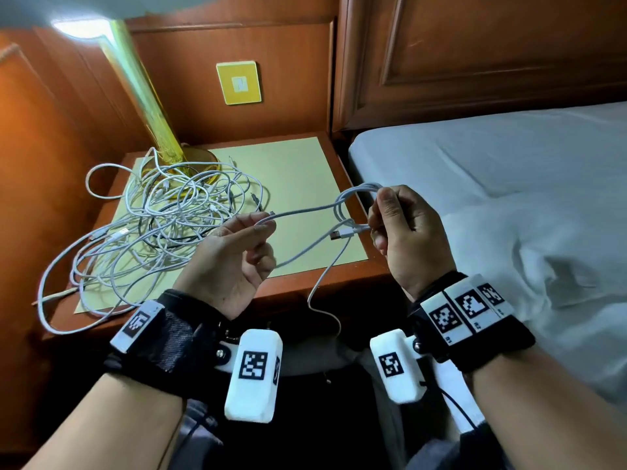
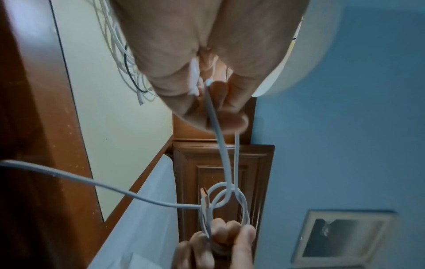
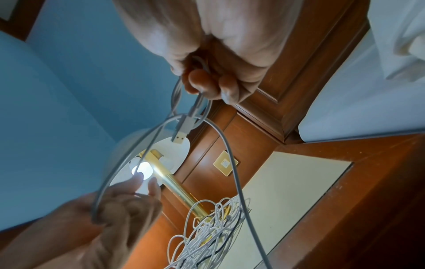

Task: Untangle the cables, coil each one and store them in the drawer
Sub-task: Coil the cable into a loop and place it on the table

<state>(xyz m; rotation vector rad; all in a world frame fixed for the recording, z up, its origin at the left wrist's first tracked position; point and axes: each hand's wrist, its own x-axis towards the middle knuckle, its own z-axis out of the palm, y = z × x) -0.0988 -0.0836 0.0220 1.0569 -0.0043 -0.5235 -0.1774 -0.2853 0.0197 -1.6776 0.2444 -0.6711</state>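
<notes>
Both hands hold one white USB cable (image 1: 305,212) in the air above the near edge of the bedside worktop (image 1: 305,164). At the right hand (image 1: 403,232), curled fingers grip the small started coil with its USB plug (image 1: 341,234) pointing left; the left hand (image 1: 234,252) pinches the strand between thumb and forefinger. That strand runs left to right between them, its slack hanging below, so the next loop likely travels rightward. Remaining tangled cables (image 1: 163,218) lie further left, by the lamp base (image 1: 200,157).
</notes>
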